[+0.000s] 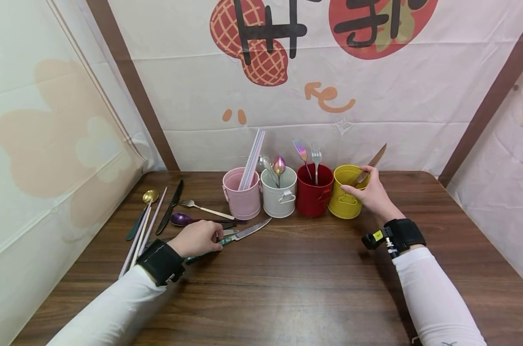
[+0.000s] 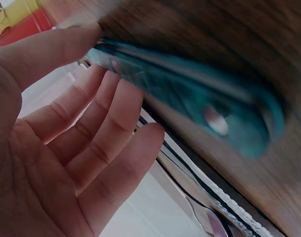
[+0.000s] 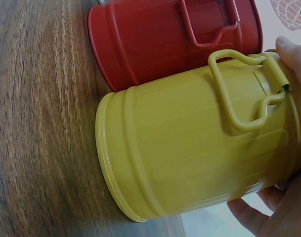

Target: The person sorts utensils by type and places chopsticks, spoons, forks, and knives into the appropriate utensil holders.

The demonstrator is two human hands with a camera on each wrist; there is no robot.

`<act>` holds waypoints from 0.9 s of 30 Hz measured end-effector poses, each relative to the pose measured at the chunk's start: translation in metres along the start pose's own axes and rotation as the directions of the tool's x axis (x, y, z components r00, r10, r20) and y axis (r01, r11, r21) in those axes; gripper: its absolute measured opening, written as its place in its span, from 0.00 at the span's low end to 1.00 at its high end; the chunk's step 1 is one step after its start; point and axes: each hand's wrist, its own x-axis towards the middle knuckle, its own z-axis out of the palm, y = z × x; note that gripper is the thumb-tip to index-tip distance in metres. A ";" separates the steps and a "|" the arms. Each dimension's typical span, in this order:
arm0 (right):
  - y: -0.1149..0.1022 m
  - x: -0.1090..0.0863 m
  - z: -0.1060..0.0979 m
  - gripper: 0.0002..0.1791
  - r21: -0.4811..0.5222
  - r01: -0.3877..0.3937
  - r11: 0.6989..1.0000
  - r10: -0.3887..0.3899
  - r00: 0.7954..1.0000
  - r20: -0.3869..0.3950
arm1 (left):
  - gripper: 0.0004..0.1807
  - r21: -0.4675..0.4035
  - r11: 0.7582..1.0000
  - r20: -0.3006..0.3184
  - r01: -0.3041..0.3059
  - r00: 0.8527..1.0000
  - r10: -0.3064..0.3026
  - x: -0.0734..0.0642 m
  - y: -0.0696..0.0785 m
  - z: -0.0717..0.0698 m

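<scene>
My left hand [image 1: 200, 237] pinches a table knife [image 1: 252, 229] by its green marbled handle [image 2: 190, 98] between thumb and fingertips, low over the table. The silver blade points toward the pails. At the far right, my right hand [image 1: 373, 194] holds the yellow pail [image 3: 199, 143] near its rim, thumb on the near side and fingers round the other side. A brownish knife [image 1: 377, 156] leans in that pail, its blade sticking up past the rim; its lower part is hidden. A purple spoon [image 1: 181, 219] lies just beyond my left hand.
Beside the yellow pail stand a red pail [image 1: 314, 202] with two forks, a white pail [image 1: 278, 204] with spoons and a pink pail [image 1: 244, 204] with chopsticks. A fork [image 1: 207, 209], a black knife [image 1: 170, 206], a gold spoon [image 1: 150, 196] and loose chopsticks [image 1: 142, 233] lie left.
</scene>
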 end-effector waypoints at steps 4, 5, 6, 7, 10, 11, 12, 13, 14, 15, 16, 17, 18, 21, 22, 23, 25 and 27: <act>0.001 0.000 0.000 0.51 0.001 0.005 1.000 -0.005 1.000 -0.005 | 0.09 -0.006 1.000 0.017 0.002 1.000 -0.002 0.002 0.001 0.000; 0.002 0.000 0.000 0.51 0.002 0.005 1.000 -0.005 1.000 -0.007 | 0.09 -0.007 1.000 0.021 0.003 1.000 -0.003 0.003 0.001 -0.001; 0.003 0.001 0.000 0.51 0.005 0.004 1.000 -0.004 1.000 -0.008 | 0.09 -0.009 1.000 0.026 0.002 1.000 -0.002 0.003 0.001 -0.001; 0.003 0.001 0.000 0.51 0.005 0.003 1.000 -0.003 1.000 -0.008 | 0.09 -0.010 1.000 0.030 0.002 1.000 -0.001 0.003 0.001 -0.001; 0.003 0.001 0.001 0.51 0.014 -0.002 1.000 0.002 1.000 -0.009 | 0.08 -0.011 1.000 0.041 -0.002 0.999 0.003 0.004 0.002 -0.001; 0.004 0.001 0.001 0.52 0.017 -0.003 1.000 0.003 1.000 -0.008 | 0.08 -0.013 1.000 0.044 -0.003 0.999 0.003 0.004 0.002 -0.001; 0.003 0.001 0.001 0.52 0.019 -0.005 1.000 0.005 1.000 -0.007 | 0.08 -0.014 1.000 0.045 -0.013 0.999 0.013 0.003 0.002 -0.002; 0.003 0.001 0.001 0.52 0.022 -0.007 1.000 0.007 1.000 -0.006 | 0.08 -0.018 1.000 0.047 -0.015 0.999 0.016 0.003 0.002 -0.002; 0.003 0.001 0.001 0.52 0.024 -0.010 1.000 0.010 1.000 -0.005 | 0.07 -0.020 1.000 0.048 -0.022 0.999 0.023 0.003 0.002 -0.002; 0.003 0.001 0.001 0.52 0.025 -0.013 1.000 0.013 1.000 -0.005 | 0.07 -0.023 0.999 0.048 -0.028 0.998 0.029 0.002 0.002 -0.003; 0.003 0.001 0.001 0.52 0.021 -0.012 1.000 0.012 1.000 -0.005 | 0.07 -0.025 0.999 0.046 -0.036 0.998 0.037 0.002 0.001 -0.003; 0.003 0.001 0.001 0.52 0.021 -0.013 1.000 0.013 1.000 -0.004 | 0.07 -0.028 0.999 0.043 -0.042 0.998 0.043 0.002 0.000 -0.004; 0.003 0.001 0.001 0.52 0.018 -0.014 1.000 0.014 1.000 -0.004 | 0.07 -0.029 0.998 0.038 -0.050 0.998 0.051 0.001 0.000 -0.005; 0.003 0.000 0.001 0.52 0.010 -0.009 1.000 0.009 1.000 -0.004 | 0.06 -0.031 0.998 0.018 -0.062 0.998 0.062 0.000 -0.002 -0.008; 0.003 0.000 0.001 0.52 0.010 -0.008 1.000 0.008 1.000 -0.003 | 0.06 -0.035 0.997 0.011 -0.064 0.998 0.064 0.000 -0.002 -0.010; 0.003 0.000 0.001 0.52 0.011 -0.008 1.000 0.008 1.000 -0.003 | 0.06 -0.040 0.997 0.004 -0.062 0.998 0.063 0.000 -0.002 -0.011; 0.003 0.000 0.001 0.52 0.013 -0.008 1.000 0.008 1.000 -0.002 | 0.06 -0.055 0.997 -0.007 -0.062 0.998 0.062 -0.001 -0.001 -0.016; 0.002 0.000 0.001 0.53 0.015 -0.009 1.000 0.009 1.000 -0.001 | 0.06 -0.081 0.995 -0.017 -0.059 0.998 0.057 -0.001 -0.001 -0.020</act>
